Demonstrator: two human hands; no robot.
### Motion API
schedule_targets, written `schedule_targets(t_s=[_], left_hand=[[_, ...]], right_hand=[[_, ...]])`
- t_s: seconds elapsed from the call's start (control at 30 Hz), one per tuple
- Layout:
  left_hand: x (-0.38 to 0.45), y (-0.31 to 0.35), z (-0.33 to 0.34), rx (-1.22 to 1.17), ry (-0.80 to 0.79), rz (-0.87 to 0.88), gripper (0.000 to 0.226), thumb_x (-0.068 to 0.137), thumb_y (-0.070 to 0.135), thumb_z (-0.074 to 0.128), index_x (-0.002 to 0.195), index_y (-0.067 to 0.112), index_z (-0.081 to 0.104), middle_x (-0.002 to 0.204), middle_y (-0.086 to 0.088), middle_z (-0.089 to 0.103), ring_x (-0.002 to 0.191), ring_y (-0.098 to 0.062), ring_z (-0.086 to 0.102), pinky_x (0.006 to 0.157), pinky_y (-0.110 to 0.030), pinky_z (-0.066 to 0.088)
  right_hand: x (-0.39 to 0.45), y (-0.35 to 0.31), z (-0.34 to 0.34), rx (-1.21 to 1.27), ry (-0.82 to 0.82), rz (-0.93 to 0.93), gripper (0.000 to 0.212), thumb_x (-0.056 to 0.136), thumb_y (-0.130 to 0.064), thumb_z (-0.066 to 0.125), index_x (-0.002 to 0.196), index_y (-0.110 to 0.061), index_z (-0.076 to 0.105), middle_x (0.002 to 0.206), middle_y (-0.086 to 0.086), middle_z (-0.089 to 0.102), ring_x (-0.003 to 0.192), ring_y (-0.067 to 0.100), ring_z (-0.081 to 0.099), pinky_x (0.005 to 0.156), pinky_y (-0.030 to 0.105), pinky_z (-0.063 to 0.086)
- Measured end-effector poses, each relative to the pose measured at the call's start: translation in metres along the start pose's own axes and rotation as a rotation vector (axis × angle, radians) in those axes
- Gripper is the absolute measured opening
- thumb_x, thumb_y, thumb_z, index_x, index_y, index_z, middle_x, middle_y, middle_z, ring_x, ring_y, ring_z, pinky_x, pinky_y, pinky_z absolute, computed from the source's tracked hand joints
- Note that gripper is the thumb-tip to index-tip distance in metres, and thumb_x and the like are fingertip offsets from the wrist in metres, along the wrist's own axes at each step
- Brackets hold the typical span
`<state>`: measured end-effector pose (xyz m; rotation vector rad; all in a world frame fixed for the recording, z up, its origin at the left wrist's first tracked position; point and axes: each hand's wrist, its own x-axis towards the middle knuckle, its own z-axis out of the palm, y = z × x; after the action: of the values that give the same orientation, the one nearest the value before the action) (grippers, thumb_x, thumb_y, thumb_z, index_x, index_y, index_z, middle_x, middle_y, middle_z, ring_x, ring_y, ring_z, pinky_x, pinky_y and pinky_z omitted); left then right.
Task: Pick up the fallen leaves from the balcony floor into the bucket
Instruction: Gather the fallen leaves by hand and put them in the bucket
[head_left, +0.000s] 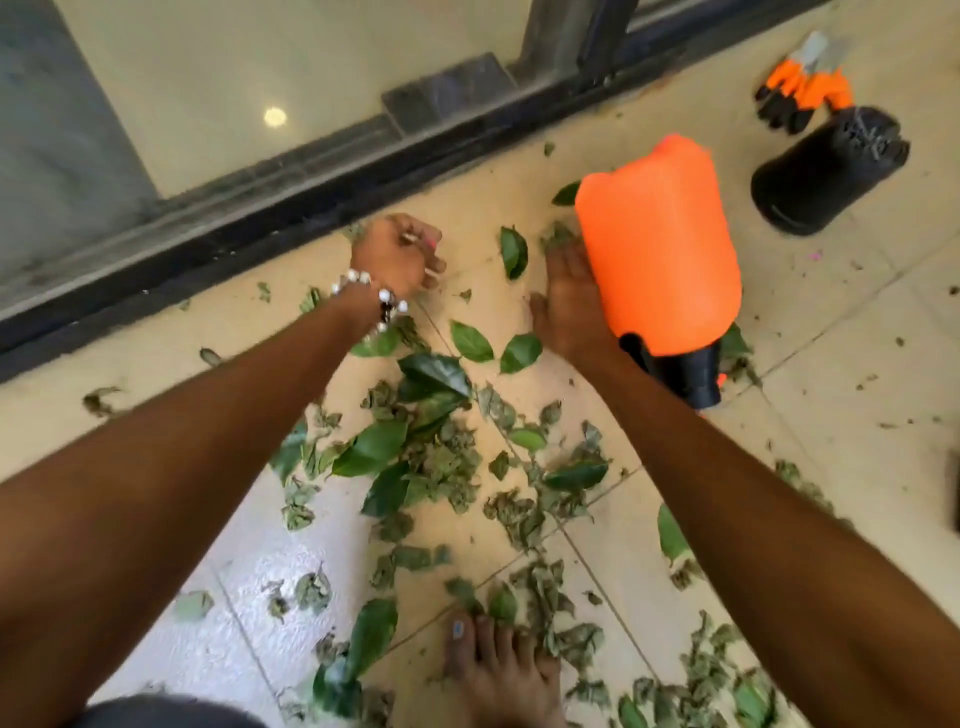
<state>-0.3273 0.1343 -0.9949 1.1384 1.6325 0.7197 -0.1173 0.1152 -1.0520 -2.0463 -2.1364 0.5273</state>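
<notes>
Glossy and crumpled leaves (415, 447) (oval, curled) — smooth tile floor (857, 322).

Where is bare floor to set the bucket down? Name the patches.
Bare tile lies right of the orange sprayer, below the black pot, and lower left near the left forearm. Crowded: leaves between both arms, down past the foot.

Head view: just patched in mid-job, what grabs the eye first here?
The bright orange plastic sprayer tank lying on its side right of centre, with the right hand flat against it. Green and dried fallen leaves litter the beige floor tiles; the braceleted left hand curls near the dark door track.
</notes>
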Motion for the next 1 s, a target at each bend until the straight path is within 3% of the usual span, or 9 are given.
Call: schedule_targets(t_s=[0.23,0.37,0.43,0.5,0.57,0.7,0.77,0.93,1.0], left_hand=[[-0.01,-0.009,0.009,0.019,0.011,-0.029,0.021,0.089,0.005,0.049,0.082,0.016,0.066,0.075,-0.007,0.071,0.05,-0.011,0.06,0.045,-0.019,0.046],[-0.023,-0.027,0.011,0.016,0.036,-0.095,0.02,0.084,0.007,0.054,0.081,0.017,0.072,0.075,-0.004,0.074,0.061,-0.014,0.067,0.063,-0.027,0.06],[-0.024,-0.033,0.008,-0.006,0.029,-0.104,0.02,0.084,0.007,0.056,0.077,0.019,0.07,0.076,-0.003,0.074,0.064,-0.014,0.067,0.069,-0.029,0.061],[-0.025,-0.035,0.004,-0.023,0.021,-0.1,0.02,0.084,0.006,0.057,0.076,0.019,0.069,0.078,-0.003,0.073,0.066,-0.014,0.066,0.071,-0.028,0.06],[-0.024,-0.036,0.001,-0.065,0.003,-0.116,0.02,0.081,0.003,0.058,0.074,0.018,0.069,0.079,-0.004,0.073,0.068,-0.016,0.067,0.076,-0.033,0.06],[-0.017,-0.042,-0.001,-0.167,0.015,-0.171,0.015,0.082,0.005,0.063,0.075,0.017,0.068,0.081,-0.004,0.072,0.075,-0.02,0.069,0.083,-0.043,0.059],[-0.014,-0.043,0.001,-0.25,0.022,-0.19,0.004,0.085,0.016,0.068,0.081,0.018,0.067,0.084,-0.002,0.072,0.08,-0.021,0.07,0.087,-0.043,0.057],[-0.024,-0.031,0.01,-0.4,-0.056,-0.238,0.029,0.083,0.045,0.071,0.089,0.018,0.062,0.087,-0.002,0.064,0.088,-0.025,0.065,0.092,-0.048,0.054],[-0.03,-0.021,0.021,-0.429,-0.167,-0.3,0.039,0.084,0.056,0.064,0.095,0.019,0.062,0.09,-0.003,0.065,0.09,-0.027,0.066,0.089,-0.053,0.054]], right_hand=[[0.015,-0.012,-0.005,-0.053,-0.066,0.084,0.082,0.094,-0.049,0.053,0.155,-0.019,0.009,0.158,0.027,-0.001,0.146,0.045,0.001,0.118,0.046,0.006],[0.019,-0.019,0.0,-0.112,-0.146,0.1,0.079,0.093,-0.058,0.047,0.154,-0.032,0.005,0.159,0.025,-0.002,0.145,0.047,0.001,0.116,0.053,0.004],[0.022,-0.024,0.009,-0.167,-0.124,-0.033,0.069,0.097,-0.048,0.047,0.154,-0.023,0.017,0.157,0.027,0.013,0.145,0.042,0.009,0.117,0.049,0.006],[0.025,-0.031,0.015,-0.165,-0.066,-0.156,0.054,0.098,-0.03,0.049,0.146,-0.009,0.037,0.15,0.025,0.032,0.139,0.04,0.027,0.114,0.041,0.021],[0.025,-0.039,0.02,-0.168,0.016,-0.192,0.037,0.096,-0.013,0.051,0.131,-0.002,0.055,0.137,0.022,0.05,0.124,0.038,0.044,0.101,0.036,0.037],[0.008,-0.053,0.027,-0.23,0.093,-0.216,0.025,0.092,0.005,0.049,0.11,0.002,0.067,0.109,0.019,0.065,0.096,0.03,0.061,0.079,0.033,0.049],[0.0,-0.057,0.032,-0.141,0.094,-0.222,0.023,0.089,0.006,0.053,0.104,0.0,0.07,0.102,0.017,0.069,0.088,0.027,0.064,0.078,0.032,0.053],[-0.031,-0.077,0.021,0.632,0.102,0.109,0.012,0.081,-0.005,0.074,0.093,-0.008,0.075,0.092,0.001,0.074,0.084,0.012,0.069,0.082,0.022,0.054],[-0.042,-0.082,0.013,0.822,0.107,0.163,0.013,0.08,-0.003,0.075,0.09,-0.009,0.074,0.089,0.0,0.074,0.081,0.008,0.07,0.076,0.021,0.056]])
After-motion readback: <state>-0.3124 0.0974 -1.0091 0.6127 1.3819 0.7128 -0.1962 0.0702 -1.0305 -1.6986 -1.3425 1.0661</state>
